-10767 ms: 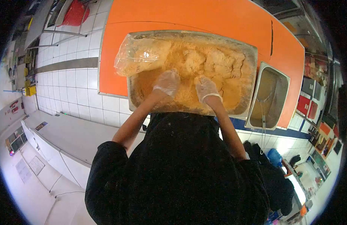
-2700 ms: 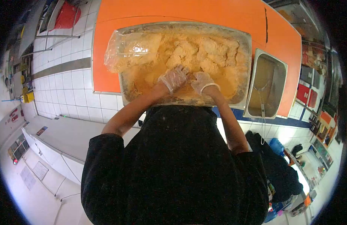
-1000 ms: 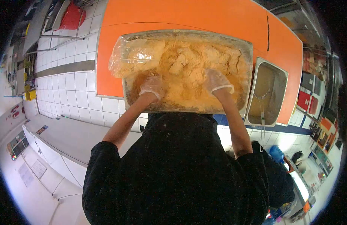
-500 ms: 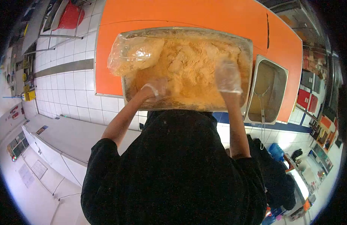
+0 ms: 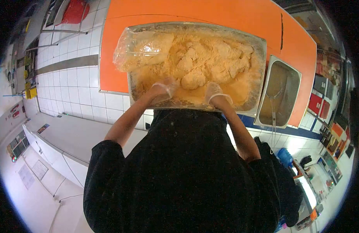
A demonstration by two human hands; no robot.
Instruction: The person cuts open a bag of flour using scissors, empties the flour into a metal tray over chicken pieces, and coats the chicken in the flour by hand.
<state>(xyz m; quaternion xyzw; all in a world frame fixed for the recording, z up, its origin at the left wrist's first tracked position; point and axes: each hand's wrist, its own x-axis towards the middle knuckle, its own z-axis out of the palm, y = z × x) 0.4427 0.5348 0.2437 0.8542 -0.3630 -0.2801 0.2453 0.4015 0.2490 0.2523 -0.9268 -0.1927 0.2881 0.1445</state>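
A large metal tray [image 5: 261, 77] holds a pale orange flour-like powder [image 5: 236, 91] with several lumpy, coated pieces [image 5: 193, 79] heaped in it. My left hand [image 5: 166, 87], in a clear plastic glove, is in the powder at the tray's near left, fingers stretched toward the lumps. Close to the near wall, my right hand [image 5: 215, 91], gloved alike, points its fingers into the powder just right of the nearest lump. Both hands look open, though powder and glove partly hide the fingertips. A clear plastic bag [image 5: 142, 48] lies over the tray's far left corner.
The tray stands on an orange table [image 5: 234, 13]. Right of it is a smaller metal pan [image 5: 292, 97] of cloudy liquid with a long-handled wire strainer [image 5: 272, 106] in it. A white chest-like unit [image 5: 78, 139] stands behind me on the left.
My right hand has moved left and nearer to me from the tray's right side. My left hand stays near the left lumps. The lumps are heaped closer together and stand out more.
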